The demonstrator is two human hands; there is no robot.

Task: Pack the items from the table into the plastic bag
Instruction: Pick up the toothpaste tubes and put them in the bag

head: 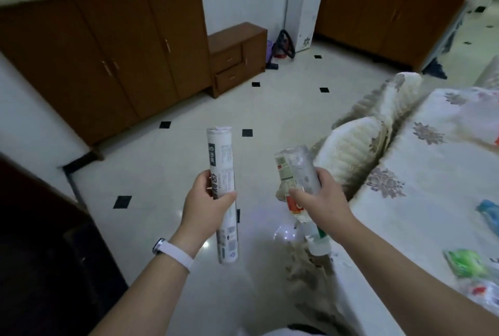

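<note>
Since both hands are full and nobody's holding a bag open, I'd sort that out first. The left hand (205, 200) has its fingers and thumb wrapped round the middle of a long white roll (222, 163), held nearly upright over the floor, well to the left of the floral cover (405, 200). The right hand (321, 200) grips a clear plastic bottle (297, 173) round its body, neck pointing down, just off the cover's left edge.

What looks like the plastic bag (483, 117) is a pale crumpled thing at the cover's far right; I can't say for sure. My guess: put the bottle down on the cover, open the bag mouth with the freed hand, then slide the roll in lengthwise so it lies flat at the bottom. A green packet (464, 263) and a blue one (488, 214) are waiting on the cover's near right side.

Writing: the roll has a dark band with a small logo, then big Chinese characters, possibly 保鲜, partly under the thumb. The bottle's red-orange label is too blurred and covered to read.
</note>
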